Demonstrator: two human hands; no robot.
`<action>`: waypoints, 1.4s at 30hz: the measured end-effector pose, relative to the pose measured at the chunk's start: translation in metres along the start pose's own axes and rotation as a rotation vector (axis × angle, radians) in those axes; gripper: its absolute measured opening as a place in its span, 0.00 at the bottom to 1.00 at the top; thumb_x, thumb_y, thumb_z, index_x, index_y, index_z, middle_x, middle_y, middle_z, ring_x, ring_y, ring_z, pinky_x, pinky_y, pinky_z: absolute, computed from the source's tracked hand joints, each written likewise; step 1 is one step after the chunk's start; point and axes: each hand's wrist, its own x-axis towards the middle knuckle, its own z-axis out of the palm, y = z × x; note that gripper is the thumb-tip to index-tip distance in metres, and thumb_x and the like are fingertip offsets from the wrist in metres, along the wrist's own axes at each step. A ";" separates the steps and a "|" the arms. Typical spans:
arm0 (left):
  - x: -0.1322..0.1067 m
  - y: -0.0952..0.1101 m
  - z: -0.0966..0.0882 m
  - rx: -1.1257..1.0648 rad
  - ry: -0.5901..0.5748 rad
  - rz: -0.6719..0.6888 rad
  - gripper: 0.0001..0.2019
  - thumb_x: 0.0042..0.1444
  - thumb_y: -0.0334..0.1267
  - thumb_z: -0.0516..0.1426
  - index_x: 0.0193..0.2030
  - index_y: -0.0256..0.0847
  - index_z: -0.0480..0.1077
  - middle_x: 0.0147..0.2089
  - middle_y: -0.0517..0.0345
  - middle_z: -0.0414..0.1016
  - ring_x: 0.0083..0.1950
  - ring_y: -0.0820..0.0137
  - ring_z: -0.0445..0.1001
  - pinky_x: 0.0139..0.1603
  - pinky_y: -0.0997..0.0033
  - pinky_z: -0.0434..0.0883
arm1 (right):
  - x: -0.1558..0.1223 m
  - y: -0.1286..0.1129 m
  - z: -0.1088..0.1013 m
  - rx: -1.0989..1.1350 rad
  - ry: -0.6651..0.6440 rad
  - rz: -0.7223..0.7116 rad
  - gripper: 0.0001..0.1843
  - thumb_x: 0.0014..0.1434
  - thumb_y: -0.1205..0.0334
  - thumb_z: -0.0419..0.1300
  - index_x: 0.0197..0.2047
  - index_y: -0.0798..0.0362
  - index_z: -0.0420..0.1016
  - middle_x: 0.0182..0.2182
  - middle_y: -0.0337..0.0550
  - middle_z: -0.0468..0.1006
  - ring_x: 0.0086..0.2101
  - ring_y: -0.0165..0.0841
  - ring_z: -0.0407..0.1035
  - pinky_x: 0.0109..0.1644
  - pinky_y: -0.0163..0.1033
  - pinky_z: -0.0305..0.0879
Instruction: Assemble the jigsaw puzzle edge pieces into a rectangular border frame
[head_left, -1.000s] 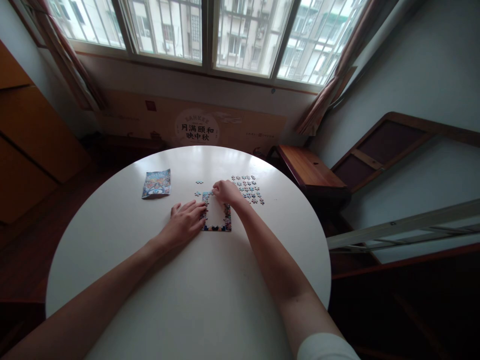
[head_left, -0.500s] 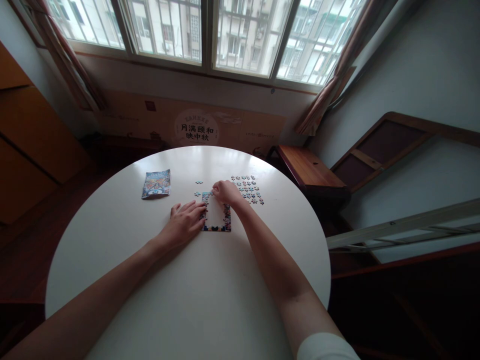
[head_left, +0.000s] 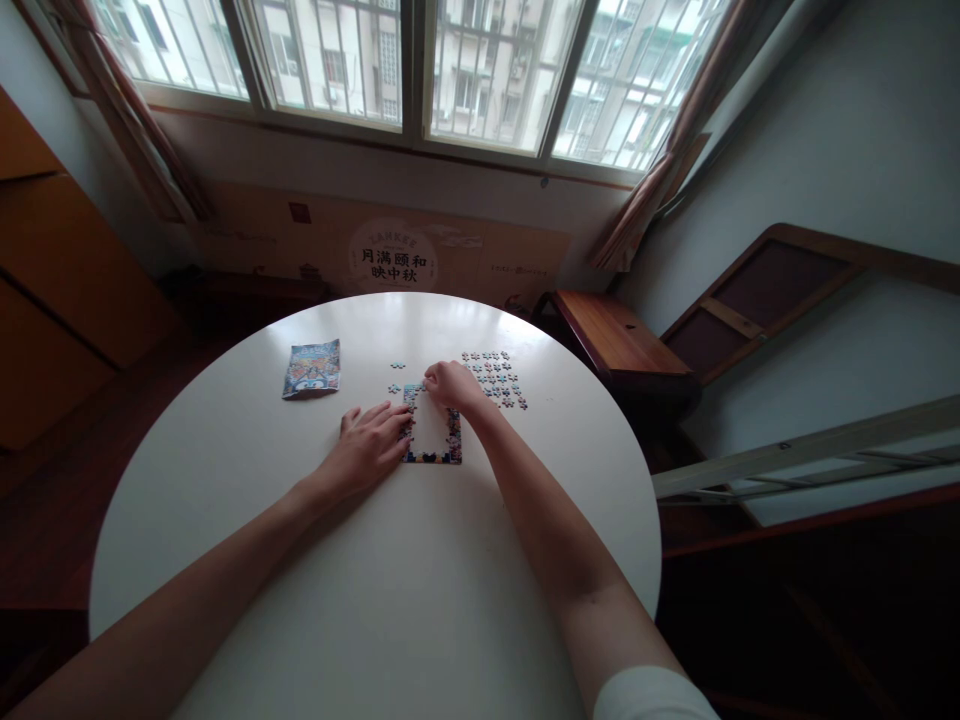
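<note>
A small rectangular jigsaw frame [head_left: 433, 456] of joined border pieces lies near the middle of the round white table [head_left: 390, 590]. My left hand [head_left: 369, 445] lies flat with fingers stretched out, fingertips touching the frame's left side. My right hand [head_left: 448, 384] is curled over the frame's top right corner, fingers pinched together on a piece too small to make out. Several loose puzzle pieces [head_left: 496, 376] are spread just right of that hand. Two stray pieces [head_left: 395, 376] lie above the frame's top left.
A colourful picture card [head_left: 312, 367] lies on the table's left part. Behind the table stands a cardboard panel [head_left: 390, 255] with printed characters under the window. A wooden bench [head_left: 619, 342] and a leaning wooden frame [head_left: 772, 290] are at the right.
</note>
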 end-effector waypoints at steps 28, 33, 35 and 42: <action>0.000 0.002 -0.002 -0.004 -0.011 -0.007 0.19 0.64 0.45 0.47 0.59 0.49 0.65 0.65 0.53 0.66 0.69 0.56 0.57 0.65 0.42 0.47 | 0.008 0.002 -0.002 0.141 0.044 -0.028 0.20 0.66 0.65 0.49 0.58 0.52 0.71 0.53 0.47 0.75 0.52 0.37 0.68 0.55 0.39 0.60; 0.000 0.004 -0.003 -0.004 -0.015 -0.013 0.19 0.64 0.45 0.47 0.59 0.48 0.65 0.65 0.52 0.66 0.68 0.56 0.58 0.65 0.42 0.48 | 0.026 -0.007 0.007 0.106 -0.003 -0.086 0.22 0.67 0.64 0.47 0.62 0.48 0.66 0.55 0.50 0.71 0.52 0.41 0.66 0.54 0.43 0.61; 0.001 0.003 -0.003 -0.006 -0.010 -0.011 0.19 0.64 0.45 0.47 0.59 0.48 0.66 0.64 0.52 0.66 0.68 0.56 0.58 0.65 0.42 0.48 | 0.034 -0.011 0.011 0.064 -0.021 -0.082 0.23 0.68 0.61 0.46 0.64 0.43 0.63 0.55 0.52 0.69 0.53 0.44 0.64 0.53 0.47 0.60; 0.000 0.002 -0.002 -0.015 0.003 -0.006 0.19 0.63 0.45 0.48 0.59 0.49 0.66 0.63 0.52 0.68 0.68 0.57 0.58 0.66 0.44 0.47 | 0.037 -0.002 0.011 -0.017 -0.023 -0.030 0.21 0.67 0.57 0.47 0.59 0.41 0.71 0.55 0.53 0.66 0.53 0.48 0.59 0.55 0.52 0.56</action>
